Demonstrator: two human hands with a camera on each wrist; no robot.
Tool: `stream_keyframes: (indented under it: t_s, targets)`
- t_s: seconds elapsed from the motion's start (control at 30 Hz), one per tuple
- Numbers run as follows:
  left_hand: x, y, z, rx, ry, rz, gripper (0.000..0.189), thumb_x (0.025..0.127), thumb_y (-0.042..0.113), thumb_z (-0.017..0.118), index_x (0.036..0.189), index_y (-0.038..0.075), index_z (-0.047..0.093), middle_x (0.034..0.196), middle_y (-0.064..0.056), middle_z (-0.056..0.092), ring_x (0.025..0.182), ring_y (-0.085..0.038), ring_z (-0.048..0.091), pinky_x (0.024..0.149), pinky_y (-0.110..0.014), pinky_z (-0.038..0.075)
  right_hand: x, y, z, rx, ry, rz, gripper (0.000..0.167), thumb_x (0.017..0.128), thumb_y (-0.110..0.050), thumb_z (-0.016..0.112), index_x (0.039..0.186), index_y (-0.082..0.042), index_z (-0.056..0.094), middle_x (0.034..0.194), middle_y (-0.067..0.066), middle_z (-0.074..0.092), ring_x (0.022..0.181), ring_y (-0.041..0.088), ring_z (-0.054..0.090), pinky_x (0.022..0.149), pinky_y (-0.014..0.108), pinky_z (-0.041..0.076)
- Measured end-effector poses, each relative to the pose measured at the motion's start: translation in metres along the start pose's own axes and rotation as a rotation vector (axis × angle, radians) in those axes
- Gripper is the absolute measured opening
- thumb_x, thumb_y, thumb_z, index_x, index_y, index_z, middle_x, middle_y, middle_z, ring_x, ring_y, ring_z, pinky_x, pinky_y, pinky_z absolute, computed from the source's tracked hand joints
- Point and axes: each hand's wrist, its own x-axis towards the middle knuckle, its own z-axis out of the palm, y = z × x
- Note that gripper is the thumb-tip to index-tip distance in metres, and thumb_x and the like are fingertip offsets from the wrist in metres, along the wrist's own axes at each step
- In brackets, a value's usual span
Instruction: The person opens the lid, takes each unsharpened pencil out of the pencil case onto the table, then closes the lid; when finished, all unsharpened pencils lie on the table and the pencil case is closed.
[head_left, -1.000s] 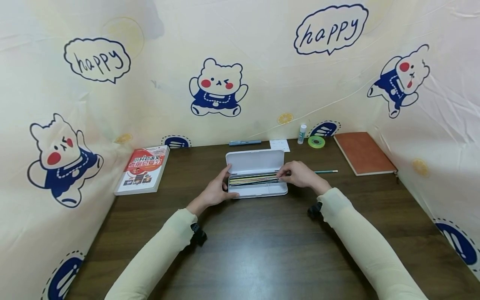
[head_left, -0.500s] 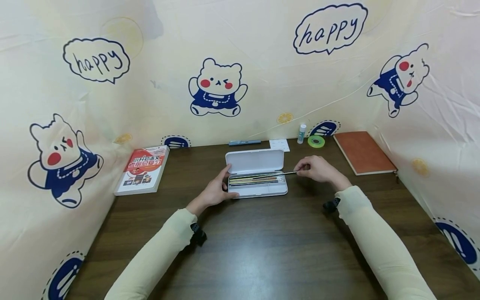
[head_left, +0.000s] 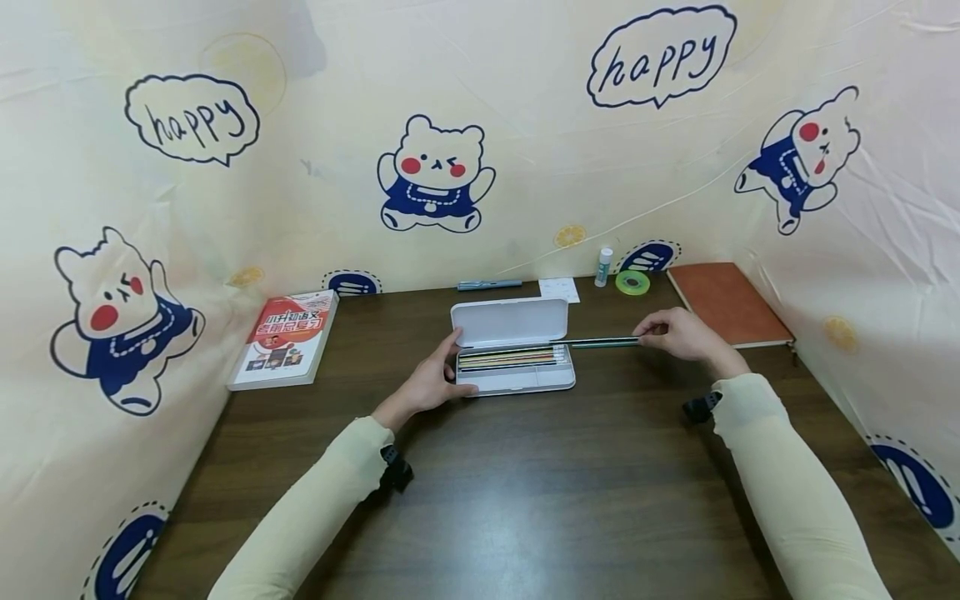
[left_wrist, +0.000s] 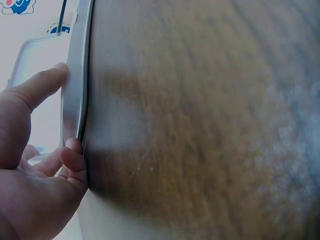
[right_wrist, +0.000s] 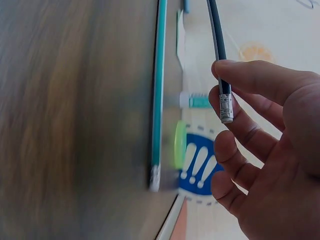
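A white pencil case (head_left: 517, 382) lies with its lid (head_left: 510, 322) raised, several pencils (head_left: 506, 358) in its rear compartment. My left hand (head_left: 426, 379) holds the left end of the case; in the left wrist view its thumb (left_wrist: 47, 85) presses the front wall. To the right of the case, my right hand (head_left: 681, 335) pinches a dark pencil (right_wrist: 218, 45) between thumb and fingers, close to its eraser end. A teal pencil (right_wrist: 158, 100) lies on the table beside it; the two overlap in the head view.
At the back stand or lie a blue pen (head_left: 490, 286), a white paper (head_left: 559, 290), a glue stick (head_left: 603, 268) and green tape (head_left: 632, 284). A brown notebook (head_left: 731, 307) lies right, behind my right hand. A red-and-white book (head_left: 287, 340) sits left.
My right hand has drawn the dark pencil out of the case, moving right and slightly back. The left hand stays on the case.
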Motion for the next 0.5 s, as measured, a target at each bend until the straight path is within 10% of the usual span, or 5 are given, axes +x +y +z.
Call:
stream_keyframes:
  t_s: [0.5]
  targets:
    - [0.000, 0.001, 0.000, 0.005, 0.003, -0.006, 0.109, 0.081, 0.034, 0.084, 0.161, 0.028, 0.010, 0.142, -0.007, 0.053, 0.087, -0.018, 0.051, 0.074, -0.030, 0.042, -0.016, 0.026, -0.005, -0.050, 0.002, 0.057, 0.011, 0.093, -0.012, 0.068, 0.100, -0.008, 0.077, 0.096, 0.008, 0.075, 0.084, 0.021, 0.059, 0.075, 0.033, 0.046]
